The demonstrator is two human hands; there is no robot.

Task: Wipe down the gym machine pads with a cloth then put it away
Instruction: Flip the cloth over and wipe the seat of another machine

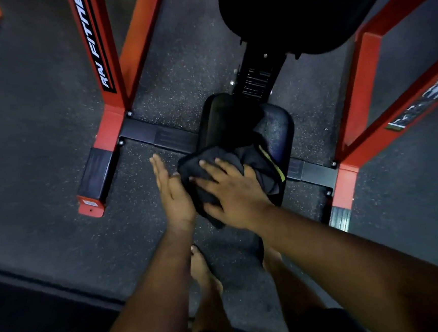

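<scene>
A dark cloth (252, 163) with a yellow-green edge lies bunched over the near end of the black seat pad (275, 129) of the gym machine. My right hand (230, 188) presses flat on the cloth with its fingers spread. My left hand (169, 188) is beside the cloth's left edge, fingers straight, its palm against the hanging fold. A larger black back pad (305, 12) sits above, at the top of the view.
Red frame uprights stand left (106, 69) and right (364, 87), joined by a black floor crossbar (157, 136). The floor is dark speckled rubber (39, 155). My bare feet (203, 273) stand just below the seat.
</scene>
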